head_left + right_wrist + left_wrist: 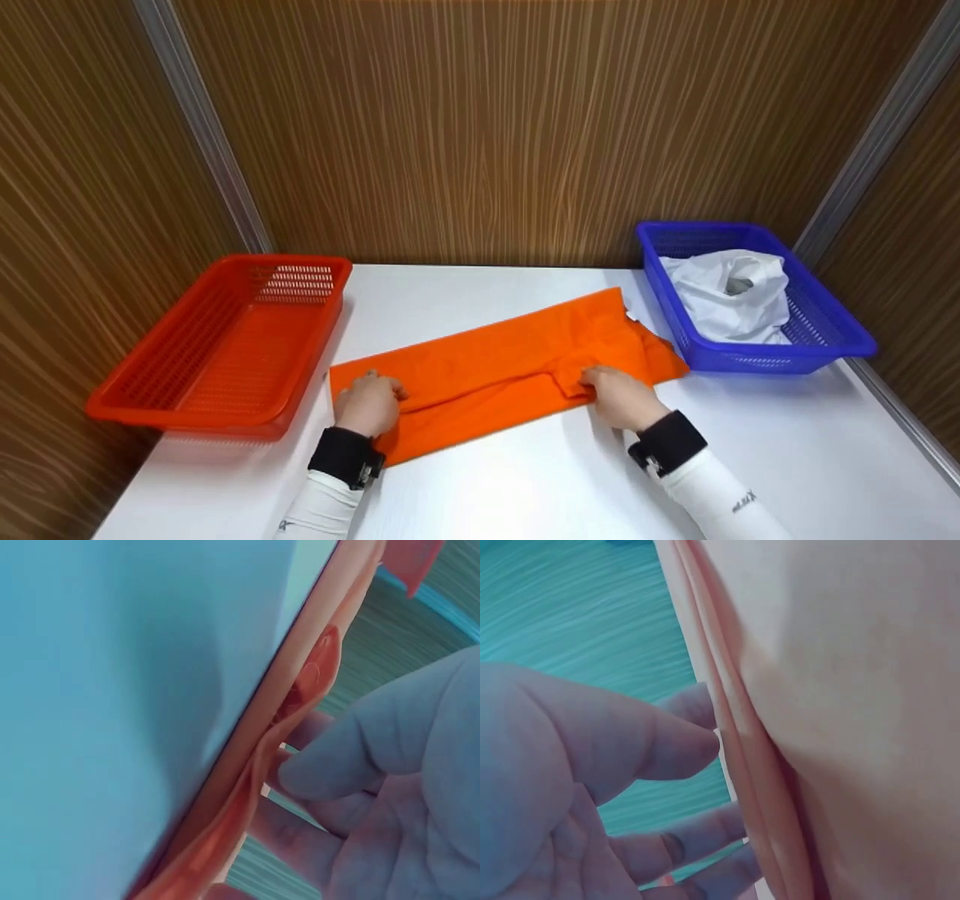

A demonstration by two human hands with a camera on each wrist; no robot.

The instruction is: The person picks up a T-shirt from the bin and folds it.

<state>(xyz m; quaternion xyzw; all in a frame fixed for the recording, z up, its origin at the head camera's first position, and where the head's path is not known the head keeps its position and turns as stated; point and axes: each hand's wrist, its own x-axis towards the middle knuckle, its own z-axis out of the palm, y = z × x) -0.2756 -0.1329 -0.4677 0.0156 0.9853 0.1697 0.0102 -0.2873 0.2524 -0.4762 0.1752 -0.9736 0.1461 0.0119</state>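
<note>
An orange garment (480, 356) lies folded into a long strip, slanting across the white table, with one layer turned over the other. My left hand (369, 401) rests on its left end by the turned-over edge. In the left wrist view, the thumb (679, 746) meets the layered fold (742, 742), with the fingertips hidden behind it. Toward the right end, my right hand (622, 397) touches a small folded flap (574, 375), perhaps a sleeve. The right wrist view shows loosely bent fingers at the cloth edge (247, 787), tips partly hidden.
A red plastic basket (277, 420) stands at the left with nothing visible inside. At the right back, a blue basket (795, 358) holds a crumpled white cloth (724, 300); the garment's right end reaches close to it. Wood-patterned panels (465, 135) rise behind the table.
</note>
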